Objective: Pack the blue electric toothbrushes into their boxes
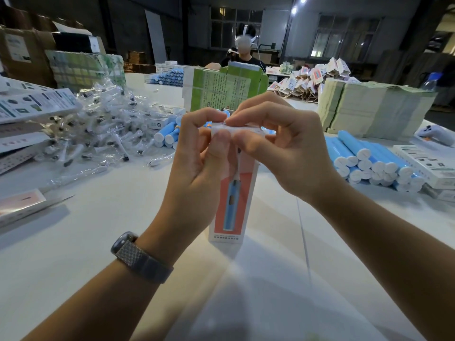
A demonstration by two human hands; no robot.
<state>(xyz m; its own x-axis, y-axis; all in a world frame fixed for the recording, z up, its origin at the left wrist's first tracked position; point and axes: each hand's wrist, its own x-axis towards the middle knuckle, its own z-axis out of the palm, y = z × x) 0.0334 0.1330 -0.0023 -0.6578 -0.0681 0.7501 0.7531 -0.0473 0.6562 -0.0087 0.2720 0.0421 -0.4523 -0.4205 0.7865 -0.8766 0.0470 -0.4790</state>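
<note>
A tall white toothbrush box (232, 200) with a coral panel and a printed blue toothbrush stands upright on the white table (98, 242) at the centre. My left hand (197, 156) pinches the box's top at its left side, thumb on the front. My right hand (283, 146) pinches the top flap from the right, fingers curled over it. What is inside the box is hidden. Blue toothbrush handles (369, 158) lie stacked to the right, and more blue handles (166, 135) lie behind my left hand.
A heap of brush heads in clear bags (98, 129) lies at the left, with flat boxes (32, 104) beside it. Green cartons (221, 89) stand behind the hands. Stacked leaflets (369, 107) sit at the right. A person with a headset (243, 48) sits across the table.
</note>
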